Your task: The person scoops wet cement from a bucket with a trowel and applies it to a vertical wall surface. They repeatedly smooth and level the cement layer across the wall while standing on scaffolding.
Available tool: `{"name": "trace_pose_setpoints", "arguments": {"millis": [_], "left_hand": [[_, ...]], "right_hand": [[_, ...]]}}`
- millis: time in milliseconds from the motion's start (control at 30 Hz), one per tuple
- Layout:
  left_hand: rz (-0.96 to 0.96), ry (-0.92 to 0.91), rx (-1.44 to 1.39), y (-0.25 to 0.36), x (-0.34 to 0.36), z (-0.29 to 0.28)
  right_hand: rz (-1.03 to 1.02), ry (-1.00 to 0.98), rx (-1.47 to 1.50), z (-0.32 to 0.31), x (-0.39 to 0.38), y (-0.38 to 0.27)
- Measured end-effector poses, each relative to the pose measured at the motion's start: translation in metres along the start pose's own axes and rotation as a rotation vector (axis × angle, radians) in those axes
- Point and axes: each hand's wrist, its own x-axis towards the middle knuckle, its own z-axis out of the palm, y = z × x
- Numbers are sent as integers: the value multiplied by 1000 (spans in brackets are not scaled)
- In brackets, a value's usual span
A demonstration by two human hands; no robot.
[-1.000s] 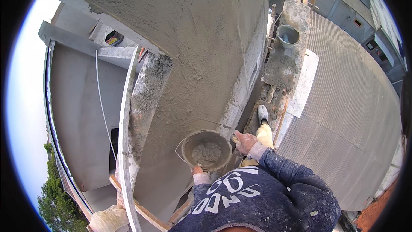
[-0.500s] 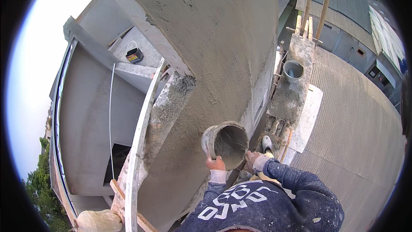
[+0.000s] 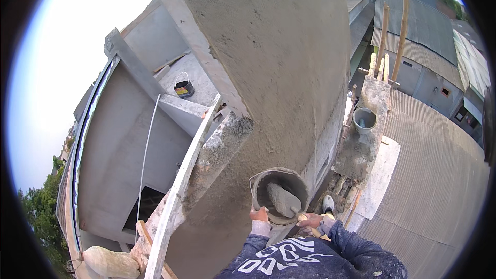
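Note:
My left hand is closed on the near left rim of a mortar-smeared bucket, which is tilted so that its mouth shows. In my right hand is the handle of a trowel. The trowel's grey, mortar-coated blade lies over the bucket's mouth; whether it touches the mortar inside I cannot tell. Just beyond the bucket rises a wall coated in grey, partly rough plaster. The bucket's underside is hidden.
A second bucket stands on a narrow mortar-strewn scaffold platform with bamboo poles. Corrugated roofing lies lower on the right. At left are a long pale straightedge, a stuffed sack and a dark pail.
The trowel blade has come into sight over the bucket's mouth. My right hand and the bucket have shifted slightly, and the whole view has swung, moving the surroundings rightward and down.

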Motion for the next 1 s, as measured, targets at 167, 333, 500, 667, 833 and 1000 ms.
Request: {"name": "trace_pose_setpoints", "arguments": {"millis": [167, 333, 500, 667, 833, 1000], "left_hand": [[-115, 57, 98, -19, 12, -9], [-172, 125, 364, -41, 18, -41], [-145, -40, 1043, -88, 19, -115], [-207, -225, 1550, -149, 22, -240], [-389, -184, 1608, -182, 17, -326], [-503, -101, 1563, -188, -24, -362]], "right_hand": [[-82, -46, 25, 9, -17, -1], [-164, -122, 387, 38, -54, -35], [-783, 25, 404, 60, -117, -129], [-1505, 652, 208, 45, -150, -217], [-1658, 1869, 195, -8, -91, -306], [-1021, 1506, -679, 42, 16, -307]]}}
